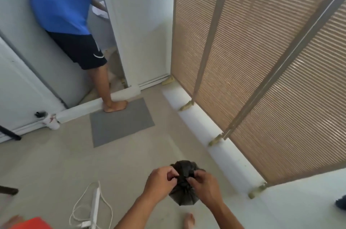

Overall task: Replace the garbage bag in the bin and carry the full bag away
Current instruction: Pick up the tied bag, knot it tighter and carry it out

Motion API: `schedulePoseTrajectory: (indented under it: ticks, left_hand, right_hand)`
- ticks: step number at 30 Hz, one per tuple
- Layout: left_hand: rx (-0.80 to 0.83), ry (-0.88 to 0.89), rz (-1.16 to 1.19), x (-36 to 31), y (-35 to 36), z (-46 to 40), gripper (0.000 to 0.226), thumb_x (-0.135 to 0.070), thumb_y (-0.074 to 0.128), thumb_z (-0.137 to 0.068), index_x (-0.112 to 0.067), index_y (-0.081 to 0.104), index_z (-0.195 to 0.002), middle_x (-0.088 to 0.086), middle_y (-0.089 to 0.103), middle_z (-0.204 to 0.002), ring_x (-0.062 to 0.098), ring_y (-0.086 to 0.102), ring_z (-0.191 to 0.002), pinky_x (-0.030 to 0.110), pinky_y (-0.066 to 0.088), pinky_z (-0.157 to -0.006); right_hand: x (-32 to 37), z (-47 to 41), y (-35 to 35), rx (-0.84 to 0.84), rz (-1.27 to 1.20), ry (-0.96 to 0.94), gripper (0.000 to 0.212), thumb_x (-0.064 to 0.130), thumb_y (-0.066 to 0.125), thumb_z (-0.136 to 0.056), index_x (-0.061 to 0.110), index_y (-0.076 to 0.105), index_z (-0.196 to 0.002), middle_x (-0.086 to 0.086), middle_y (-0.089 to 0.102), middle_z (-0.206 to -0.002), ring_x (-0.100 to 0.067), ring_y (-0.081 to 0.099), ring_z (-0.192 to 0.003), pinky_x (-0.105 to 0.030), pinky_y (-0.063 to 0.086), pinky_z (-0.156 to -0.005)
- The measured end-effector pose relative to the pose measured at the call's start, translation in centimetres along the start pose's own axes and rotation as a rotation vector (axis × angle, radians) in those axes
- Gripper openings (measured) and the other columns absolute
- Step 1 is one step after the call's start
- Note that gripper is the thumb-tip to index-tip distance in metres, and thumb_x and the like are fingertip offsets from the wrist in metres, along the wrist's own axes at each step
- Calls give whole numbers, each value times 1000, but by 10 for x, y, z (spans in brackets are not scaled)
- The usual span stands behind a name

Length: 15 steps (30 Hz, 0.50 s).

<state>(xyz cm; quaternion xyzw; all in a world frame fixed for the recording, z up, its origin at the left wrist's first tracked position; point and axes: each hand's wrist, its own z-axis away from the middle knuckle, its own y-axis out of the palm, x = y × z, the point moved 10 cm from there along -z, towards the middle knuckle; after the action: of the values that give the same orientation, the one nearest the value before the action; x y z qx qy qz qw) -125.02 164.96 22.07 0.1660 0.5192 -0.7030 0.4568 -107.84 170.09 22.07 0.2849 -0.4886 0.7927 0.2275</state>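
A small black garbage bag [184, 196] hangs between my hands low in the middle of the view, its top bunched above my fingers. My left hand [161, 182] pinches the gathered plastic at the bag's neck from the left. From the right, my right hand [204, 184] pinches the same neck, fingertips close to those of the left hand. No bin is in view.
A person in a blue shirt and dark shorts [61, 15] stands in a doorway at the upper left, one bare foot on a grey mat [123, 125]. A white power strip with cord [94, 204] lies on the floor. Slatted tan screens [262, 60] run along the right.
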Motion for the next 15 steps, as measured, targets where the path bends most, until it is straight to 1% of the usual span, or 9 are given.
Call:
schedulePoseTrajectory:
  ticks: [3,5,7,10,12,14,15]
  left_hand:
    - [-14,-12,13,-13,-11,-45,24,-23,66,-72,-45,60,-63,-21,68,-67,-4,62,-66,17,51,-68]
    - [-20,-39,8,-23,-17,-73,23,-23,67,-73,-44,61,-65,-19,70,-70,0,65,-69,18,51,-68]
    - [-25,-59,1,-34,-25,-101,24,-24,66,-73,-45,60,-64,-19,69,-69,-1,64,-69,16,51,-67]
    - [-36,-68,-18,-51,-39,-144,25,-26,67,-74,-47,60,-63,-25,65,-65,-10,59,-63,7,45,-61]
    - [-53,-63,-6,-60,-48,-175,25,-25,67,-75,-46,60,-63,-26,64,-63,-11,58,-61,4,41,-58]
    - [-47,-72,-2,-67,-55,-199,25,-23,68,-75,-44,61,-65,-24,63,-62,-7,58,-61,7,42,-60]
    - [-38,-84,15,-67,-58,-212,24,-22,68,-75,-43,61,-65,-23,63,-62,-6,58,-62,8,43,-60]
  right_hand:
    - [11,-50,-8,18,13,-4,26,25,72,-78,13,56,-61,6,49,-49,0,44,-45,-16,36,-51]
    - [19,-83,-16,28,27,-7,32,25,71,-78,18,50,-56,9,47,-45,-1,42,-44,-17,35,-50]
    - [27,-116,-22,48,10,-10,36,24,71,-79,21,45,-54,14,49,-45,-1,42,-44,-18,34,-49]
    - [41,-163,-33,57,-30,-5,22,24,71,-79,16,60,-63,10,55,-51,-1,46,-50,-17,35,-51]
    - [50,-194,-40,57,-22,-17,22,26,71,-79,15,60,-64,5,55,-54,-7,47,-53,-22,37,-54]
    - [59,-221,-43,74,1,-23,24,27,70,-80,16,57,-63,4,53,-55,-10,47,-54,-27,38,-56]
    - [61,-235,-43,81,-5,-15,23,28,70,-80,14,59,-65,3,57,-58,-12,51,-57,-29,41,-58]
